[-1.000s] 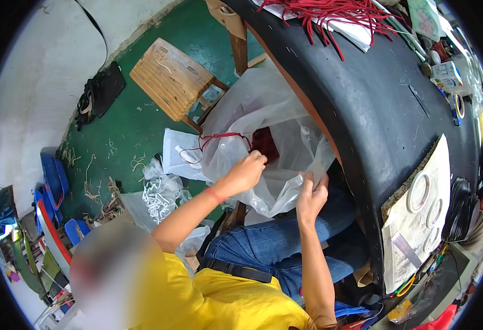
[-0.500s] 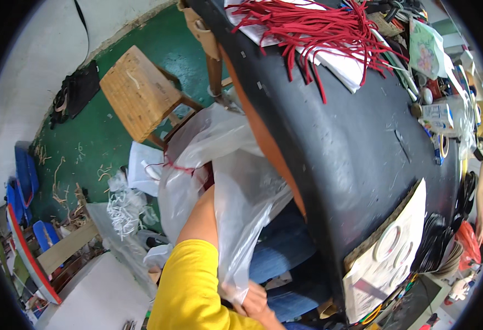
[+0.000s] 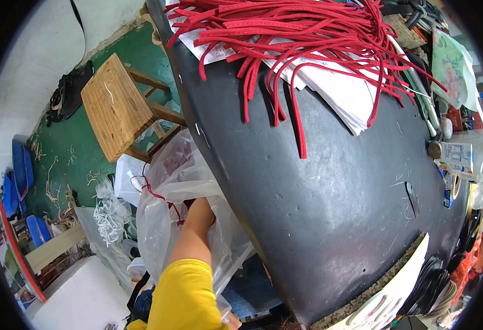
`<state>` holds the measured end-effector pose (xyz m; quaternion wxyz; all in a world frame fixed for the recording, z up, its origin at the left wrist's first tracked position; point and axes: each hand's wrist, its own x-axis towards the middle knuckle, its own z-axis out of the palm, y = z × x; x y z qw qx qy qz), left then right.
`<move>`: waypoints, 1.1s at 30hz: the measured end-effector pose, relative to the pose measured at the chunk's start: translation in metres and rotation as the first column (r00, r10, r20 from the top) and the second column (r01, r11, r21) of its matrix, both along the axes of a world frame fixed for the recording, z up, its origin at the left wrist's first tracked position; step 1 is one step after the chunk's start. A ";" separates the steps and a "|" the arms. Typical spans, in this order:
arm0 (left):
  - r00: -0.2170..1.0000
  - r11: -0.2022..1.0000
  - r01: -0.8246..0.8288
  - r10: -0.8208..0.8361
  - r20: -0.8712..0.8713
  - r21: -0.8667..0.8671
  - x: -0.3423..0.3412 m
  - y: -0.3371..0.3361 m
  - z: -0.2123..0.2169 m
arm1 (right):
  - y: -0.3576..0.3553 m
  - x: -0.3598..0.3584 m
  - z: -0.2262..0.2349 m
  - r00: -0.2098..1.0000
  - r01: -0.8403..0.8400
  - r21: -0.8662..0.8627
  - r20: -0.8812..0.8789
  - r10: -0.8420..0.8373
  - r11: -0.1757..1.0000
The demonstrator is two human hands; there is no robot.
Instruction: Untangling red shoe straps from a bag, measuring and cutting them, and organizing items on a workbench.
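Beside one black table (image 3: 329, 220), one forearm (image 3: 190, 242) dips into one bag (image 3: 156, 234)

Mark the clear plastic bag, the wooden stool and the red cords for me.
Clear plastic bag (image 3: 157, 228), head view: its left side wall.
Wooden stool (image 3: 118, 110), head view: the seat.
Red cords (image 3: 302, 26), head view: middle of the pile.

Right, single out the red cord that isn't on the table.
The thin red cord at the translucent bag, near the forearm reaching inside; the other red cords lie heaped over white papers on the black tabletop.
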<state>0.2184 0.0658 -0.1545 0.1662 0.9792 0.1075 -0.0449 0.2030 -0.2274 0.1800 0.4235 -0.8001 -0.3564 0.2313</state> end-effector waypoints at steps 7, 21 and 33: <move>0.998 0.995 -0.060 0.058 -0.024 -0.077 -0.156 -0.026 0.079 | 0.007 -0.032 0.042 0.849 0.355 -0.255 -0.316 -0.425 0.899; 0.883 0.890 -0.452 0.456 -0.109 0.064 -0.196 0.017 0.192 | 0.132 -0.010 0.114 0.875 -0.001 -0.180 0.475 0.088 0.984; 0.947 0.940 -0.304 0.280 -0.158 -0.155 -0.221 0.006 0.240 | 0.183 0.056 0.001 0.947 0.117 -0.312 0.321 -0.012 0.943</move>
